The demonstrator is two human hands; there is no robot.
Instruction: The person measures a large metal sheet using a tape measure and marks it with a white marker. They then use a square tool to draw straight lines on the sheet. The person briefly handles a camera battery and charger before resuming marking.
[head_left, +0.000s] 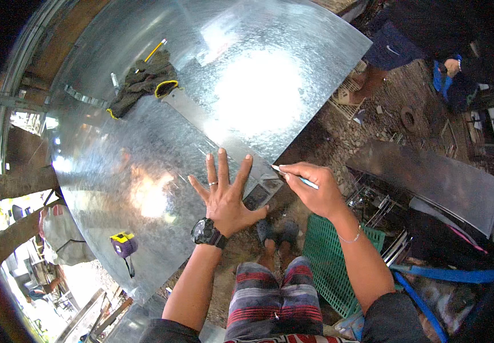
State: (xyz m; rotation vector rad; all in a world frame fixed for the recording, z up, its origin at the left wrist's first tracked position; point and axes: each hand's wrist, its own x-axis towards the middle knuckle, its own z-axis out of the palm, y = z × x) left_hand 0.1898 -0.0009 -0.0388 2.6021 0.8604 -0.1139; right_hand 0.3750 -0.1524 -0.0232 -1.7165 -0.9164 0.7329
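Note:
A large shiny metal sheet (104, 188) lies before me. My left hand (227, 203) is spread flat near its front edge, fingers apart, a ring on one finger and a black watch on the wrist. Under and beside its fingertips runs a flat metal straightedge (192, 114), reaching from the dark gloves to the sheet's edge. A piece with a dark window (256, 196) shows between thumb and forefinger, at the straightedge's near end. My right hand (322, 191) pinches a slim white and light-blue pen (305, 182), its tip at the sheet's edge beside the straightedge.
Dark gloves with yellow cuffs (144, 83) and a yellow pencil (155, 50) lie on the sheet farther off. A purple and yellow tape measure (123, 244) sits near left. At right are a green plastic crate (335, 257), another metal sheet (424, 183) and a person in dark clothes (395, 48).

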